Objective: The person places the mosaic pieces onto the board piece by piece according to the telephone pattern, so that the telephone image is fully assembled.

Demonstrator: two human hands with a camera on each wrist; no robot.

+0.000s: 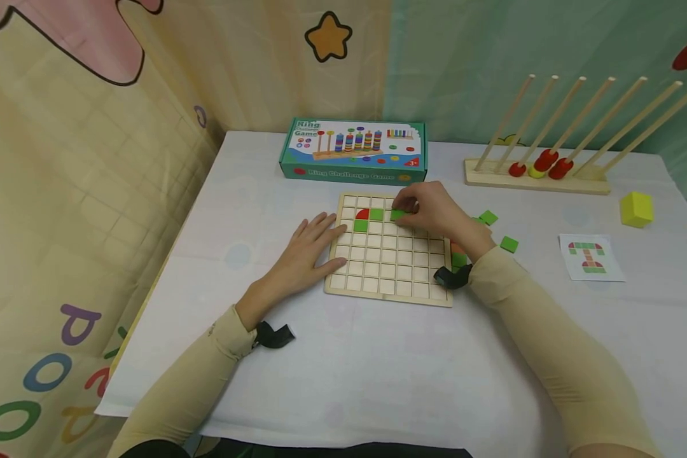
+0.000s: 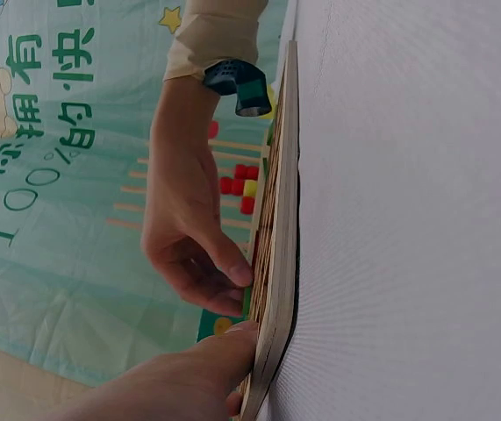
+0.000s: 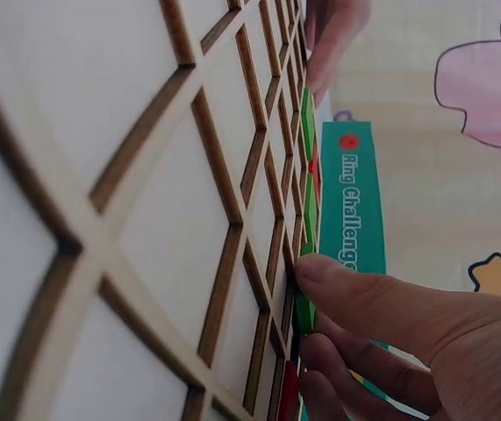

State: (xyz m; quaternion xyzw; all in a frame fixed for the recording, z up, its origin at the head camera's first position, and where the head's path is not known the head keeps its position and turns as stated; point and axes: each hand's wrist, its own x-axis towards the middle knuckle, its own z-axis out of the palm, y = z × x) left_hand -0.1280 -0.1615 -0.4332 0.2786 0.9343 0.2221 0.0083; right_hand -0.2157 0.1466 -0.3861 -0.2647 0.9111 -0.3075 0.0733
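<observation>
A wooden grid board [image 1: 388, 270] lies flat on the table. In its upper rows sit a red quarter-round tile [image 1: 363, 214], a green square tile [image 1: 376, 214] beside it and another green tile [image 1: 360, 226] below. My right hand [image 1: 432, 207] pinches a further green square tile [image 1: 397, 215] at the board's top rows; the right wrist view shows the thumb [image 3: 355, 285] against it. A red piece [image 3: 288, 390] shows near those fingertips. Along the board's left edge rests my left hand [image 1: 306, 251], fingers spread and straight, thumb touching the frame.
Loose green tiles [image 1: 509, 244] lie right of the board, some partly hidden by the right forearm. A pattern card [image 1: 592, 257] and a yellow cube [image 1: 637, 209] are farther right. Behind stand a Ring Challenge Game box [image 1: 352, 152] and a wooden peg stand [image 1: 538, 183] with red and yellow beads.
</observation>
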